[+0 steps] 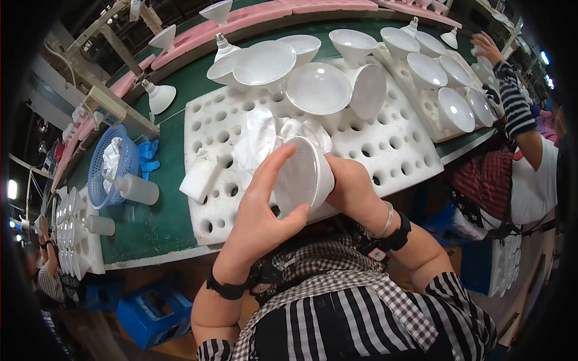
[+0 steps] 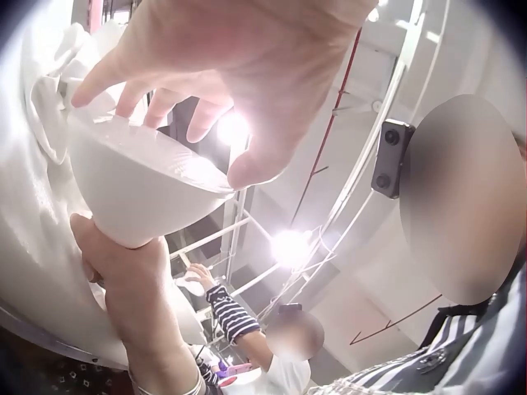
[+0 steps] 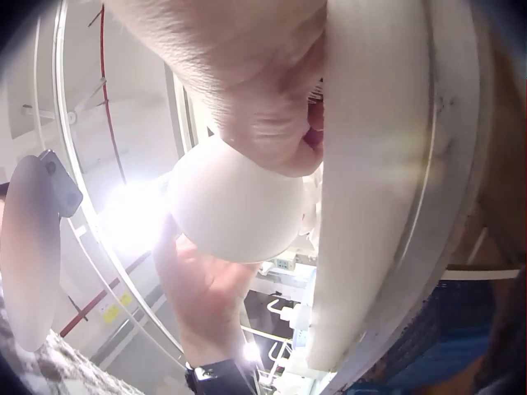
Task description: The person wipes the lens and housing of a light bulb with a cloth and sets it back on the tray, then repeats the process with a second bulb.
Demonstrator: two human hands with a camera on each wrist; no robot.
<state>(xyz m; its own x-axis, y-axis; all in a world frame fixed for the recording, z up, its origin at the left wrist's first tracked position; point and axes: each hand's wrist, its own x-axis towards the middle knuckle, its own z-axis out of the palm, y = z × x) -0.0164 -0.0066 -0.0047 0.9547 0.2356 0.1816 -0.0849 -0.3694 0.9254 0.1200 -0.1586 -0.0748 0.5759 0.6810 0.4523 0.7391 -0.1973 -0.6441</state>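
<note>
A white reflector bulb [image 1: 304, 174] with a ribbed clear face is held tilted above the near part of the holed white foam tray [image 1: 403, 159]. My left hand [image 1: 259, 204] spans its face, fingertips at the upper rim and thumb at the lower rim. In the left wrist view, the left hand [image 2: 239, 74] arches over the bulb's face [image 2: 156, 156]. My right hand [image 1: 355, 186] grips the bulb's narrow base from behind, and the base is hidden in its fingers. A crumpled white cloth [image 1: 259, 141] lies on the tray just beyond the bulb.
Several reflector bulbs [image 1: 319, 88] stand at the tray's far side. A second tray [image 1: 448, 141] with bulbs is on the right, near another person's arm [image 1: 515, 102]. On the left are a blue basket [image 1: 129, 153], a white bottle [image 1: 138, 189] and a white block [image 1: 200, 179].
</note>
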